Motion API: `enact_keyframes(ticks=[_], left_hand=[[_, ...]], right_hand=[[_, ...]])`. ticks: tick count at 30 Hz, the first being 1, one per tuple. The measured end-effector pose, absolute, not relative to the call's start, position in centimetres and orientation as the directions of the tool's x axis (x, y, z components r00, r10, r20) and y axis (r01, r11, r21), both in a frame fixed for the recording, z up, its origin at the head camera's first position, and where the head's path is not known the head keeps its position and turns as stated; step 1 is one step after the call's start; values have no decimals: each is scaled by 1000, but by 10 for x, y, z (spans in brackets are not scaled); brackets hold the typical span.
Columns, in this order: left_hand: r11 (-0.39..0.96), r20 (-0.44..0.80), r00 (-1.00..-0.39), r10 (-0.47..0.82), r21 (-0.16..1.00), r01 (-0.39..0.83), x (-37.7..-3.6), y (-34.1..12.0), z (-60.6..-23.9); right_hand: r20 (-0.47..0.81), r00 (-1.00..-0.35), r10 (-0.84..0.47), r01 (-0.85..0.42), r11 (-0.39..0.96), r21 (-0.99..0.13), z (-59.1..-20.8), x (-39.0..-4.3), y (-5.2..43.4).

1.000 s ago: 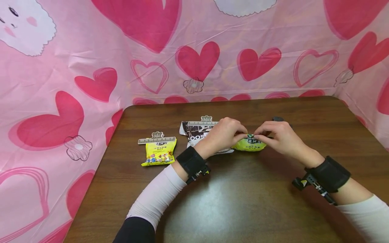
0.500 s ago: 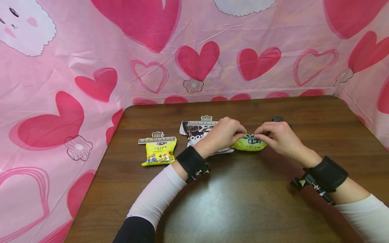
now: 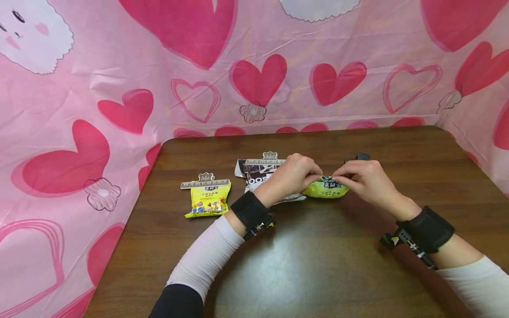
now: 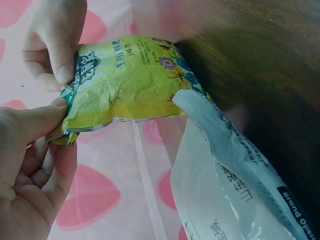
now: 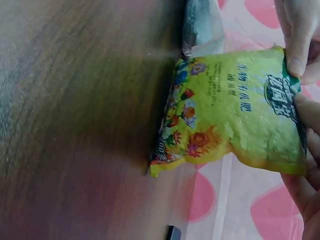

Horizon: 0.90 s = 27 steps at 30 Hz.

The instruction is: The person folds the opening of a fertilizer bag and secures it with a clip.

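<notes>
This looks like a makeshift recording booth, not a lived-in room. A dark wooden table fills the lower frame, and a pink plastic sheet printed with red hearts walls it in across the top, left and right. Black camera straps circle both wrists.

A small yellow-green packet, crinkled and printed with flowers along its bottom and a dark green logo near its top, stands upright on its bottom edge on the surface, roughly midway between the left and right edges and nearer the far edge, its top seemingly still sealed.
</notes>
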State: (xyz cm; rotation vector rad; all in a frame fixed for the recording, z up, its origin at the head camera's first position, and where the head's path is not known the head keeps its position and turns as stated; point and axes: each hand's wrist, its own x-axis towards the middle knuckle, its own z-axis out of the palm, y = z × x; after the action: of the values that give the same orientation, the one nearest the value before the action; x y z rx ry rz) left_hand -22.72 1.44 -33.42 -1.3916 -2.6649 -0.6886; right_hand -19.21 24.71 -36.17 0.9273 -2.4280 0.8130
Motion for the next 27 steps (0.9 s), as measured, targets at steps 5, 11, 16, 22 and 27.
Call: enact_keyframes(ticks=[5, 11, 16, 22, 27], left_hand=[[495, 260, -590, 764, 351, 795, -226, 14, -335], [499, 259, -589, 765, 340, 797, -226, 14, -336], [496, 261, -592, 763, 352, 794, -226, 12, -335], [487, 233, -596, 768, 391, 781, -226, 9, -334], [485, 227, -592, 774, 388, 783, -227, 8, -334]], right_hand=[[525, -700, -484, -704, 592, -392, -360, -191, 252], [500, -714, -490, -690, 613, -385, -359, -190, 261], [494, -717, -492, -688, 613, -389, -360, -189, 267], [493, -727, -478, -677, 619, -398, -361, -186, 268], [523, -719, -457, -675, 637, -371, -363, -186, 265]])
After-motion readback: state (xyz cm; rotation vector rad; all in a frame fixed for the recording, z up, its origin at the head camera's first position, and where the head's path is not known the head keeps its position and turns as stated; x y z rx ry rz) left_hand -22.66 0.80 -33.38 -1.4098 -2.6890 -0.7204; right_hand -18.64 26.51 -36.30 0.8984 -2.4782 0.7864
